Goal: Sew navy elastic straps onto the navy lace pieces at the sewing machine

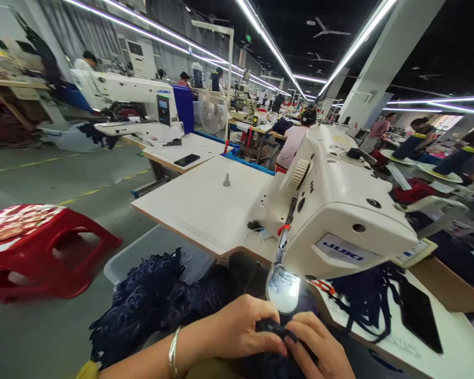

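My left hand [247, 327], with a silver bangle at the wrist, pinches a dark navy piece of fabric [272, 327] between thumb and fingers. From the other side my right hand [318, 345] grips the same fabric, its fingertips close to the left thumb. Both hands are low in the view, just below the lit needle end of a white sewing machine [351, 221]. More dark fabric hangs below them, partly hidden by the hands. Left of the hands, a heap of navy fabric pieces [154, 295] fills a clear plastic bin [116, 263].
The white machine table [197, 205] carries a small grey peg [226, 180]. Dark strips [365, 295], orange-handled snips [323, 286] and a black phone [421, 316] lie on the right. A red stool [79, 258] stands at left. A person [294, 142] sits beyond the machine.
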A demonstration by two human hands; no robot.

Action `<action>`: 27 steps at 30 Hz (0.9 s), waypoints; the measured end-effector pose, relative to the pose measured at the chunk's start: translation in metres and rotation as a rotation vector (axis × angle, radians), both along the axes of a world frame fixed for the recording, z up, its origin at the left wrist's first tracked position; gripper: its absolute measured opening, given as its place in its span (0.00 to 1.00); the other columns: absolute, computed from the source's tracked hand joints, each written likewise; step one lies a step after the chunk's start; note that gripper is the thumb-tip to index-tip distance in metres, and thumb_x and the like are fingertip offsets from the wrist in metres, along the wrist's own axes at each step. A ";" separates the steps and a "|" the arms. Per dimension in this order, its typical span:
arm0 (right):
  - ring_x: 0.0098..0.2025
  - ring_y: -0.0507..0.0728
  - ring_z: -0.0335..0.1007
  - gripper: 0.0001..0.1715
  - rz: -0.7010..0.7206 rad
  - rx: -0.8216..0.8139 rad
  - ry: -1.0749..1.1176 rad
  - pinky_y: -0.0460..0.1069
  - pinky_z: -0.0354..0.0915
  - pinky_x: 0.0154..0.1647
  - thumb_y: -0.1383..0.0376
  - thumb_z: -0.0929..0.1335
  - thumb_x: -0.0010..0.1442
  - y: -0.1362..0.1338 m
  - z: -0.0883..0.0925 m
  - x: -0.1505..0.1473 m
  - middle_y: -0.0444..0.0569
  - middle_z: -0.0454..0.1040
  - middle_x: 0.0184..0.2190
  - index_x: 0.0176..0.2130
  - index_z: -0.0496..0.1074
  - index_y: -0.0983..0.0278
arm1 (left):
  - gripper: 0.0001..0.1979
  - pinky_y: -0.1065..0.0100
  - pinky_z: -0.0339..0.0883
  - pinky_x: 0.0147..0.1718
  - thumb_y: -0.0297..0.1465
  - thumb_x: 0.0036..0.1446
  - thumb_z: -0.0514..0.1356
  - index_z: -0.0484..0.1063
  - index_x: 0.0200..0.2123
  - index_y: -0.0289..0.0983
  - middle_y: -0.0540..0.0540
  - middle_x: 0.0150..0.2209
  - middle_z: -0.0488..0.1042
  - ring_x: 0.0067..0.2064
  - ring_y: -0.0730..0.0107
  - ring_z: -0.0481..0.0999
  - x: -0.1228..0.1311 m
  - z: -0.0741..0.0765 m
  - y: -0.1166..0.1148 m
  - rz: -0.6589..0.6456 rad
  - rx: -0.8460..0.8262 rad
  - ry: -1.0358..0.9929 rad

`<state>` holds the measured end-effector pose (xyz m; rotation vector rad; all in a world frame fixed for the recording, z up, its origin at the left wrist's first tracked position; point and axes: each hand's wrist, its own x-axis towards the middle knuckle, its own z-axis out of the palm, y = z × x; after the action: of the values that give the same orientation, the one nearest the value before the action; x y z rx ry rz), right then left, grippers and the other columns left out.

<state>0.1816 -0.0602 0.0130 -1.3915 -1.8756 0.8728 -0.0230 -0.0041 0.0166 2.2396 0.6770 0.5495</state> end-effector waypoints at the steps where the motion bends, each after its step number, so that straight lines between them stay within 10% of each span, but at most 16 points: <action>1: 0.37 0.58 0.75 0.11 -0.064 0.061 0.003 0.47 0.68 0.39 0.60 0.65 0.60 0.003 0.005 -0.002 0.50 0.77 0.35 0.38 0.78 0.55 | 0.15 0.76 0.63 0.28 0.43 0.62 0.56 0.71 0.37 0.36 0.53 0.28 0.72 0.29 0.75 0.71 0.000 0.005 0.003 0.093 0.083 -0.022; 6: 0.33 0.56 0.71 0.09 -0.389 0.109 0.050 0.47 0.65 0.34 0.61 0.64 0.60 0.022 0.002 -0.018 0.47 0.75 0.31 0.37 0.73 0.60 | 0.10 0.64 0.62 0.49 0.30 0.66 0.51 0.70 0.46 0.38 0.44 0.43 0.74 0.49 0.65 0.70 0.009 0.006 0.018 0.316 0.660 -0.067; 11: 0.22 0.50 0.59 0.05 -0.491 -0.099 0.366 0.44 0.57 0.25 0.62 0.64 0.58 0.029 -0.003 -0.023 0.38 0.65 0.21 0.34 0.63 0.62 | 0.23 0.68 0.49 0.58 0.19 0.64 0.44 0.63 0.57 0.42 0.50 0.52 0.73 0.56 0.77 0.68 0.009 -0.006 0.025 0.040 0.718 -0.066; 16: 0.21 0.49 0.57 0.08 -0.460 -0.244 0.686 0.44 0.55 0.24 0.61 0.65 0.57 0.038 -0.003 -0.013 0.36 0.63 0.20 0.35 0.62 0.62 | 0.21 0.63 0.46 0.57 0.22 0.65 0.45 0.67 0.54 0.45 0.52 0.51 0.75 0.54 0.72 0.69 0.014 -0.006 0.022 0.097 0.764 0.001; 27: 0.21 0.50 0.54 0.02 -0.493 0.003 0.137 0.45 0.52 0.25 0.67 0.62 0.56 0.061 0.006 0.004 0.36 0.58 0.18 0.30 0.62 0.62 | 0.18 0.62 0.50 0.51 0.24 0.66 0.47 0.71 0.50 0.43 0.52 0.48 0.77 0.51 0.68 0.71 0.028 -0.006 0.008 0.378 0.821 0.095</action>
<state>0.1852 0.0013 0.0193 -1.6475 -1.3415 0.6919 0.0051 0.0039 0.0101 2.9170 1.0763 1.0589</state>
